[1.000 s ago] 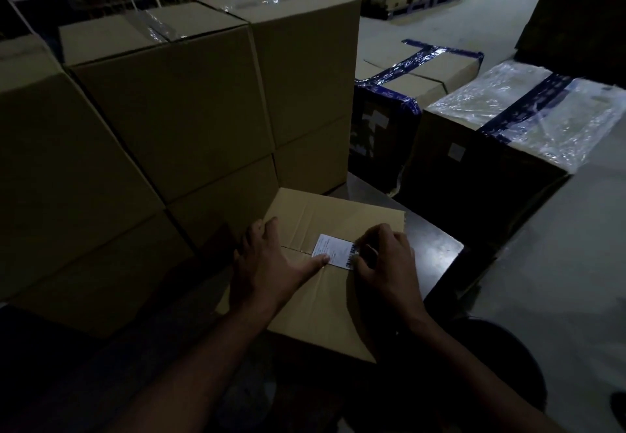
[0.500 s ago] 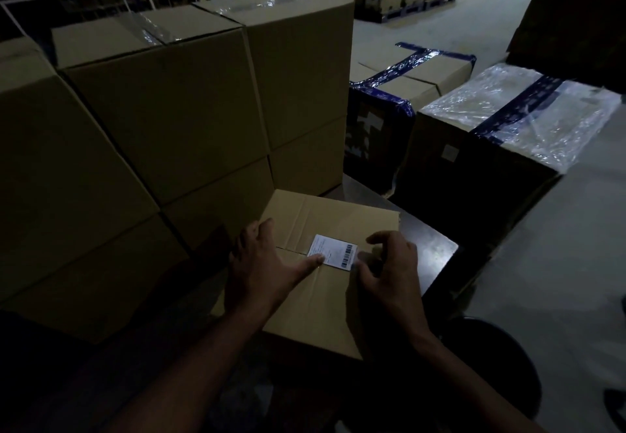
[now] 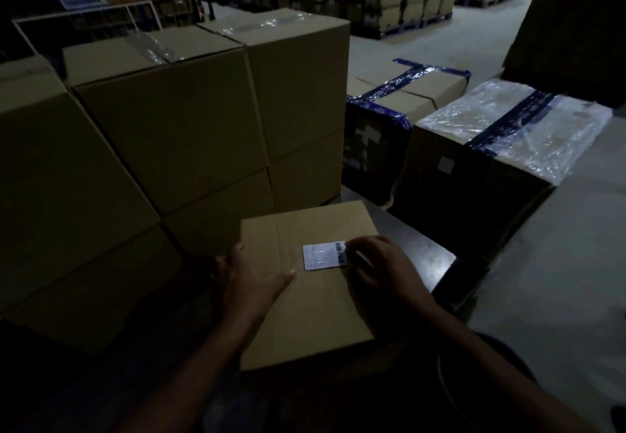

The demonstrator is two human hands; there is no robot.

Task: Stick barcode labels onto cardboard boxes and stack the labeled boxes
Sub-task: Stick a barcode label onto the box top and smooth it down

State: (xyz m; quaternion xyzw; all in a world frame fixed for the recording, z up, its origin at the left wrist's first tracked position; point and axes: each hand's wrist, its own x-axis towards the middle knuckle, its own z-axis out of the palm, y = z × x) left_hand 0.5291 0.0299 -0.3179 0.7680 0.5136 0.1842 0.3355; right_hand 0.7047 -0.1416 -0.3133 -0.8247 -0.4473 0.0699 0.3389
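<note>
Head view: flat left hand [image 3: 249, 285] rests on a cardboard box [image 3: 306, 317]; right hand [image 3: 386, 268] fingertips press the barcode label [image 3: 323, 256] at its right edge.

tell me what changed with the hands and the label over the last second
The left hand slid back: its thumb, which touched the label's left edge, now rests on the box short of it. The right hand stayed at the label's barcode end, fingertips on it. The label stayed on the box top, and the stacked boxes are unchanged.
</note>
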